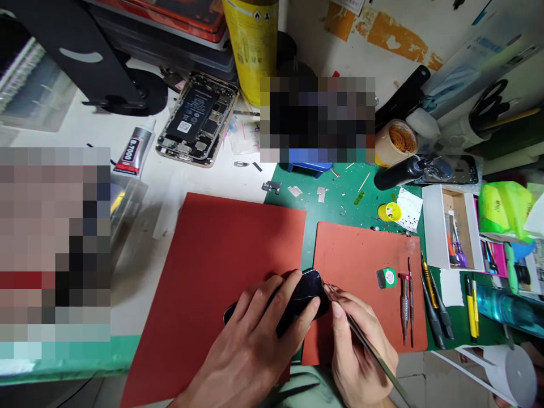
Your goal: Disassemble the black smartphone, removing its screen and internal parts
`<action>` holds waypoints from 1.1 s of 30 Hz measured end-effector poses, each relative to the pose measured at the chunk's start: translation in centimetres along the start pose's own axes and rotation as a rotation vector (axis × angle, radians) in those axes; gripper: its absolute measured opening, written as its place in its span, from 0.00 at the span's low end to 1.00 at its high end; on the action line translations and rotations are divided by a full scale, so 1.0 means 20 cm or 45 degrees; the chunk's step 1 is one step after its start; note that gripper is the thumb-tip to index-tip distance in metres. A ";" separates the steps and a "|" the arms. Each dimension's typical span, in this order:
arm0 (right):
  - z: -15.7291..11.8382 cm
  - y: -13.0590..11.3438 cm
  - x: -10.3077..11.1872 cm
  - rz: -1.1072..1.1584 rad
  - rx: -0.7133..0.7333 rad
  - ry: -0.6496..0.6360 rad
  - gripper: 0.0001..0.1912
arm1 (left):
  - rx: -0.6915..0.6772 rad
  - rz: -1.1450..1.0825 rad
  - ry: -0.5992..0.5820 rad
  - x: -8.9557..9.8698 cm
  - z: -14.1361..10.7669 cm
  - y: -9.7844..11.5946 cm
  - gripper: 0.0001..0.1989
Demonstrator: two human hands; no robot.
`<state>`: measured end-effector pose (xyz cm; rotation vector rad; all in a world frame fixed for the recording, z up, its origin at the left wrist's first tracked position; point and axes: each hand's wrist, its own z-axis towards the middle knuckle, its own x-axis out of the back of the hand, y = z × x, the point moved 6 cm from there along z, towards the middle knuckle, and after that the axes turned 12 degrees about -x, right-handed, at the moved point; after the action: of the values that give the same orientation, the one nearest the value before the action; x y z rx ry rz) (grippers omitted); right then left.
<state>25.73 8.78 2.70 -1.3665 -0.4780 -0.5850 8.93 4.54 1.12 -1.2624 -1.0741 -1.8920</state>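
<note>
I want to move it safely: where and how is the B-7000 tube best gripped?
Probably the printed body of the B-7000 tube, pinched across its edges from above: it lies flat, with a plastic box near its wide end.

Yellow can (251, 54) at back; orange bands (402, 138) in tub (385, 148); green packet (504, 211) far right.

The light is moderate, shadows soft, edges stretched (two patches pixelated).
</note>
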 end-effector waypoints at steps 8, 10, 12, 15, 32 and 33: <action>0.10 0.01 0.05 0.143 -0.269 -0.122 0.04 | 0.033 -0.031 0.006 0.01 0.01 0.00 0.32; 0.11 0.03 0.04 0.221 -0.383 -0.162 0.04 | 0.028 -0.036 -0.003 0.01 0.01 0.00 0.34; 0.12 0.06 0.03 0.330 -0.520 -0.217 0.05 | 0.026 -0.038 -0.005 0.01 0.01 0.00 0.34; 0.13 0.12 0.02 0.531 -0.696 -0.238 0.09 | 0.024 -0.039 -0.024 0.01 0.01 -0.01 0.34; 0.14 0.36 0.71 -0.468 -0.348 -0.181 0.18 | 0.017 0.148 0.217 0.06 -0.13 -0.12 0.42; 0.16 0.40 0.73 -0.661 -0.285 -0.124 0.19 | -0.008 0.133 0.234 0.05 -0.13 -0.13 0.42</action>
<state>42.02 11.22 6.31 -1.4920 -0.8797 -1.0221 5.25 3.40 0.65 -1.1021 -0.8907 -1.8918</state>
